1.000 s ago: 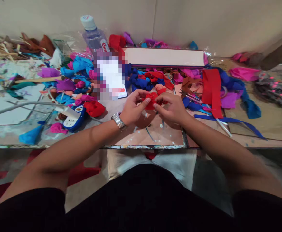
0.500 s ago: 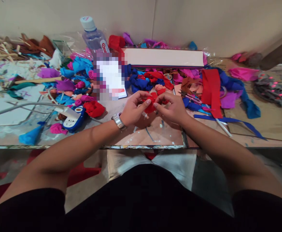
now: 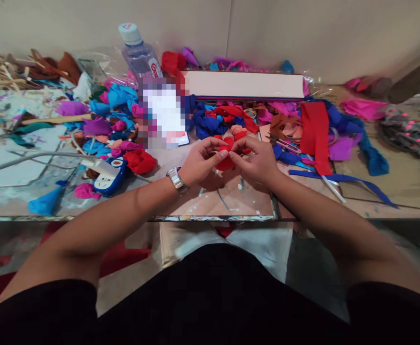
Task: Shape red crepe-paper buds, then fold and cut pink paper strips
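Note:
My left hand (image 3: 202, 162) and my right hand (image 3: 256, 160) meet over the front of the table, thumbs and fingertips pinched together. Between them is a red crepe paper flower (image 3: 226, 163), gripped from both sides at its upper edge. Its lower part hangs below my thumbs, and a small pale bit shows underneath. The fingers hide part of the flower. Just behind my hands lie more red and blue crepe paper pieces (image 3: 210, 120). Right of my right hand, a wide red crepe paper strip (image 3: 314, 136) lies across other scraps, near pink-handled scissors (image 3: 289, 146).
A plastic bottle (image 3: 140, 57) and a phone with a blurred screen (image 3: 165, 115) stand behind my left hand. A blue power socket (image 3: 111, 177) with a grey cable sits at the left. A long white box (image 3: 242, 85) lies at the back. Blue strips (image 3: 343, 179) lie at the right.
The red flower has turned between my fingers, and its lower part now shows as a smoother, rounder sheet. Both hands stay in nearly the same place, still pinching it.

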The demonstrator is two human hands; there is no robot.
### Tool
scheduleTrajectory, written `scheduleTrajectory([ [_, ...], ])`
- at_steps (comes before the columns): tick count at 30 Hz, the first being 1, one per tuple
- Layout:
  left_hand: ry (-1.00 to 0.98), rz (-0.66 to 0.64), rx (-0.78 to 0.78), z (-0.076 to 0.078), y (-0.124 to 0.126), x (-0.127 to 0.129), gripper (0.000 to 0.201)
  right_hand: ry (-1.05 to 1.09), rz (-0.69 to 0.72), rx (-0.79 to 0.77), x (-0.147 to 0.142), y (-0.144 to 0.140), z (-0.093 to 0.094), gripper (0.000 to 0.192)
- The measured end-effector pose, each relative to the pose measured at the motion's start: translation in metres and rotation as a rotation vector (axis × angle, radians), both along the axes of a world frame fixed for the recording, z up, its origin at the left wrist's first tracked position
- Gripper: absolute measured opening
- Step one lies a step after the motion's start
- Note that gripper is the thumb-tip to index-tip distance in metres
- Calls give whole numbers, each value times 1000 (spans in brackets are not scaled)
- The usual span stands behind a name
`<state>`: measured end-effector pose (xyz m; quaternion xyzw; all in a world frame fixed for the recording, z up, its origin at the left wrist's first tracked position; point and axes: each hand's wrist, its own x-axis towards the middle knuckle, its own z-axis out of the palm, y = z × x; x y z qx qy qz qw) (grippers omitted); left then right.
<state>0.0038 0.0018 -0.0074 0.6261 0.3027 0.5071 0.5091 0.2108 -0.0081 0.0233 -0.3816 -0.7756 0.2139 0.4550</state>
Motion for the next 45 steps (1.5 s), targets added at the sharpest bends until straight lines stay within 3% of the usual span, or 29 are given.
scheduleTrajectory([
  [6,-72,10,-97,0,0,1,44,17,79,-3,6,3,-2,34],
  [15,8,93,37,1,0,-2,39,46,107,-69,6,4,-2,46],
  [25,-3,44,32,1,1,-1,41,47,6,-81,1,1,0,47],
  [34,-14,79,-26,-1,1,-2,38,16,79,1,4,-1,2,34],
  [45,-6,93,3,1,0,0,39,-28,-10,87,4,0,2,26],
])
